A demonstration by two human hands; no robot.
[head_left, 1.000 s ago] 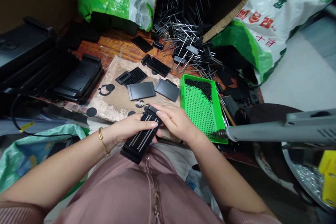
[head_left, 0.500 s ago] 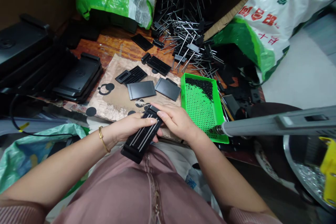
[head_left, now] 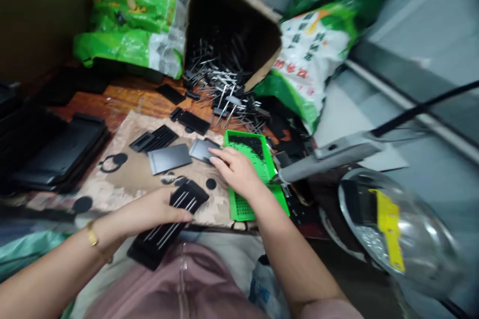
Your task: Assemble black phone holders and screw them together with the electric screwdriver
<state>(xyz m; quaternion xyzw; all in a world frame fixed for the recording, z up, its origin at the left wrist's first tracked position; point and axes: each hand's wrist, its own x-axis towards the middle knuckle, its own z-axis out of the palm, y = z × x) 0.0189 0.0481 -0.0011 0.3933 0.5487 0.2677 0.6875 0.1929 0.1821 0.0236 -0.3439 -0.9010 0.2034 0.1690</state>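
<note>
My left hand [head_left: 159, 209] is closed around a black plastic sliding bracket [head_left: 150, 245] with parallel metal rods along its length. The bracket slants across the near edge of the work surface, above my lap. My right hand [head_left: 239, 172] stretches forward with its fingers extended, its fingertips over the right end of a flat black plate [head_left: 200, 149]. Whether they touch the plate is not clear. Just left of it lies a second smooth plate [head_left: 170, 159]. Ribbed black pieces [head_left: 159, 138] and another ribbed part [head_left: 193, 122] rest behind them on the worn cardboard [head_left: 123, 184].
Right of my hand is a green basket [head_left: 231, 204] of small black pieces. A grey power screwdriver [head_left: 325, 159] reaches over it. Behind, rod-fitted parts [head_left: 224, 84] spill from a cardboard box [head_left: 275, 25]. Stacked black holders [head_left: 71, 144] stand left; a metal bowl [head_left: 422, 239] sits right.
My right hand has let go of the bracket and moved forward to the flat plate. My left hand keeps the bracket. The camera view has shifted, and the scene looks blurrier.
</note>
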